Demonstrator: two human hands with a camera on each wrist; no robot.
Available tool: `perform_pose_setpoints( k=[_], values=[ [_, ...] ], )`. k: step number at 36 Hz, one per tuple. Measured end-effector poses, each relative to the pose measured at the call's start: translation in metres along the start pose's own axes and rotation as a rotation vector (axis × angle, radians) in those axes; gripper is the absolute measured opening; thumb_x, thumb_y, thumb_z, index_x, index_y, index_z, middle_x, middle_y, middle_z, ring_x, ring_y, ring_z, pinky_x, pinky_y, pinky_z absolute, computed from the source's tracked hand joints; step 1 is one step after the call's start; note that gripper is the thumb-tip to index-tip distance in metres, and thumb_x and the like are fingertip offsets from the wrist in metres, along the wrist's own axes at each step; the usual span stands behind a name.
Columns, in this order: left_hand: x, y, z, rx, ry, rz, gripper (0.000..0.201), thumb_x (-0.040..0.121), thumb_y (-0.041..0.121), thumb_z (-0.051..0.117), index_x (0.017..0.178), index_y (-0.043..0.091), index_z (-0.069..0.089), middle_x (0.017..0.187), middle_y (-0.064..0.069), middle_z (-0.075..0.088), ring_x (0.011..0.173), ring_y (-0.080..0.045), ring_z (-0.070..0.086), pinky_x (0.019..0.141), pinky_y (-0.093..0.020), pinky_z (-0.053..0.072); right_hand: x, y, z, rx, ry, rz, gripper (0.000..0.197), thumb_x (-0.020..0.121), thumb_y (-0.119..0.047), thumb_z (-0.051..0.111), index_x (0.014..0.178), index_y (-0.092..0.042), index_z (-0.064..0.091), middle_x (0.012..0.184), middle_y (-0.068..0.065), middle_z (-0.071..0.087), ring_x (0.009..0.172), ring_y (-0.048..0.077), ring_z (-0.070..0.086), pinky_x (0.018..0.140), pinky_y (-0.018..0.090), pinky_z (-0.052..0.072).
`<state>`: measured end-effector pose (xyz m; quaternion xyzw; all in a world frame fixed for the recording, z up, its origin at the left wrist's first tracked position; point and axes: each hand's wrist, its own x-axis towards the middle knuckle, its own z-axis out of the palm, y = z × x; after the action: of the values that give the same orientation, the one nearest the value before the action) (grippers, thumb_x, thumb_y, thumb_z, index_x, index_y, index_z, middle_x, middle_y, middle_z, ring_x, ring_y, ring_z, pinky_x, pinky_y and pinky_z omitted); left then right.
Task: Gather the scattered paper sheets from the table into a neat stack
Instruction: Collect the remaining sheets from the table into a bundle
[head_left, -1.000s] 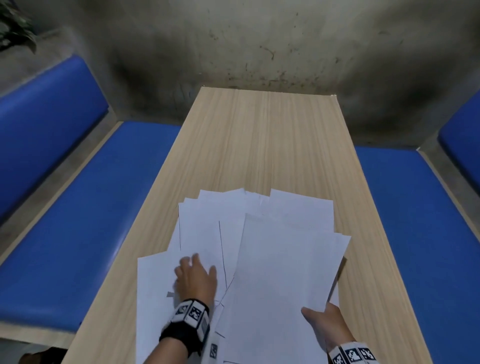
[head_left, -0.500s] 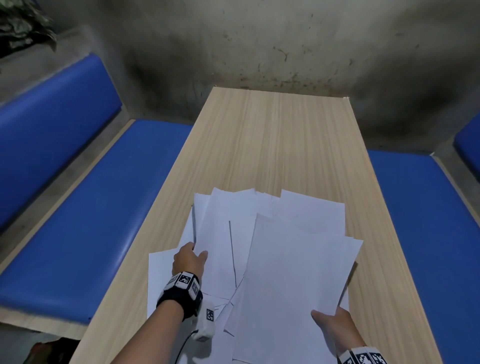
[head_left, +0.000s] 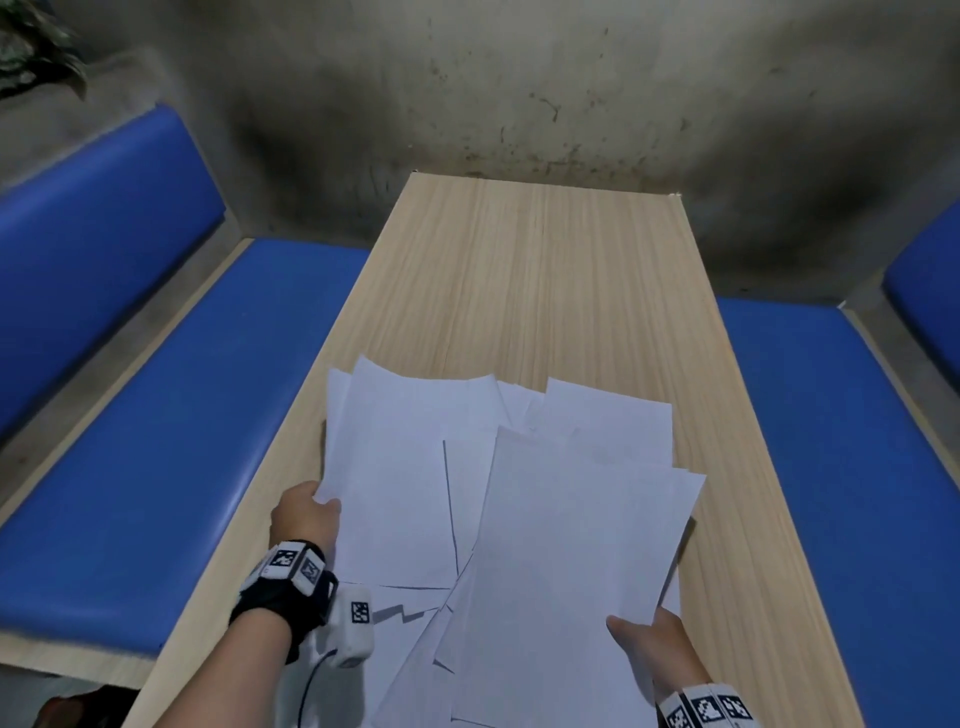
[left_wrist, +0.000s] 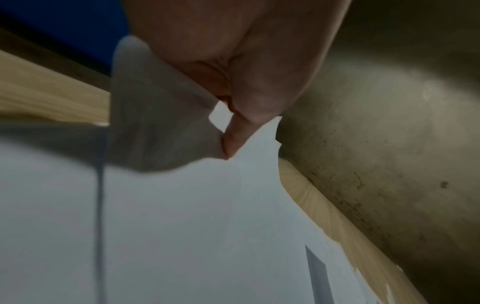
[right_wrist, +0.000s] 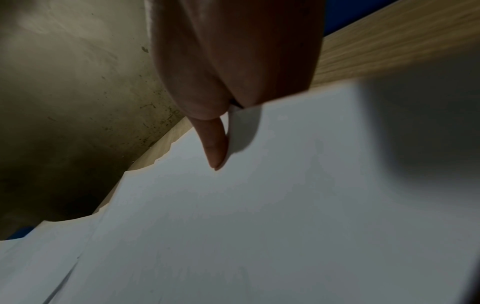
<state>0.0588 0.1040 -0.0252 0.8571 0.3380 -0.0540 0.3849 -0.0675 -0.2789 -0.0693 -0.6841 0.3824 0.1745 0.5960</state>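
Several white paper sheets (head_left: 410, 467) lie fanned and overlapping on the near half of the wooden table (head_left: 545, 270). My left hand (head_left: 306, 512) grips the left edge of the sheets, fingers tucked under them; the left wrist view shows its thumb (left_wrist: 233, 142) on top of a lifted sheet (left_wrist: 161, 127). My right hand (head_left: 649, 644) holds the near right corner of the top sheet (head_left: 571, 561); in the right wrist view its thumb (right_wrist: 213, 142) presses on the paper (right_wrist: 259, 205) with the fingers hidden beneath.
Blue padded benches (head_left: 208, 415) (head_left: 841, 415) run along both long sides of the table. A stained concrete wall (head_left: 519, 93) closes the far end. Bare tabletop stretches beyond the sheets.
My left hand slid from flat on top of the sheets to their left edge and took hold of it. The left sheets shifted and lifted slightly. My right hand kept its hold.
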Motion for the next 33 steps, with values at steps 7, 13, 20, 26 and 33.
perform_pose_setpoints(
  k=[7, 13, 20, 26, 33],
  values=[
    [0.013, 0.012, 0.0, -0.365, -0.301, -0.304, 0.036, 0.077, 0.007, 0.075, 0.103, -0.009, 0.057, 0.091, -0.013, 0.065, 0.079, -0.028, 0.067, 0.069, -0.03, 0.045, 0.001, 0.0, -0.001, -0.017, -0.005, -0.001, 0.017, 0.08, 0.001, 0.062, 0.096, -0.002, 0.066, 0.093, 0.012, 0.073, 0.087, 0.029, 0.068, 0.075, 0.034, 0.053],
    [0.003, 0.015, 0.009, -0.172, -0.168, -0.106, 0.03, 0.08, 0.015, 0.072, 0.102, -0.005, 0.067, 0.103, -0.017, 0.072, 0.087, -0.034, 0.068, 0.085, -0.04, 0.055, 0.003, 0.001, -0.001, -0.04, -0.01, 0.014, 0.022, 0.08, -0.001, 0.062, 0.102, -0.001, 0.064, 0.095, 0.012, 0.073, 0.087, 0.029, 0.068, 0.07, 0.031, 0.052],
    [-0.023, 0.061, -0.052, -0.052, 0.089, 0.321, 0.023, 0.077, 0.032, 0.061, 0.07, 0.01, 0.064, 0.065, -0.017, 0.059, 0.056, -0.024, 0.046, 0.052, -0.031, 0.041, 0.007, 0.005, -0.001, -0.016, -0.021, 0.009, 0.025, 0.081, 0.0, 0.062, 0.105, 0.0, 0.064, 0.099, 0.014, 0.073, 0.091, 0.03, 0.068, 0.077, 0.034, 0.053],
    [-0.047, 0.089, -0.1, -0.239, 0.076, 0.496, 0.016, 0.083, 0.019, 0.075, 0.076, 0.005, 0.07, 0.072, -0.012, 0.068, 0.064, -0.021, 0.065, 0.065, -0.04, 0.053, 0.011, 0.009, -0.003, -0.025, -0.04, 0.012, 0.029, 0.078, -0.002, 0.064, 0.107, -0.001, 0.065, 0.1, 0.013, 0.074, 0.092, 0.031, 0.069, 0.09, 0.045, 0.053],
    [-0.069, 0.097, -0.094, -0.574, -0.186, 0.441, 0.01, 0.082, 0.01, 0.074, 0.089, 0.016, 0.071, 0.077, 0.008, 0.076, 0.065, -0.001, 0.071, 0.061, -0.02, 0.058, 0.002, 0.0, -0.004, -0.052, -0.055, 0.004, 0.021, 0.073, -0.007, 0.065, 0.093, -0.005, 0.069, 0.093, 0.013, 0.076, 0.09, 0.032, 0.07, 0.089, 0.047, 0.054]
  ],
)
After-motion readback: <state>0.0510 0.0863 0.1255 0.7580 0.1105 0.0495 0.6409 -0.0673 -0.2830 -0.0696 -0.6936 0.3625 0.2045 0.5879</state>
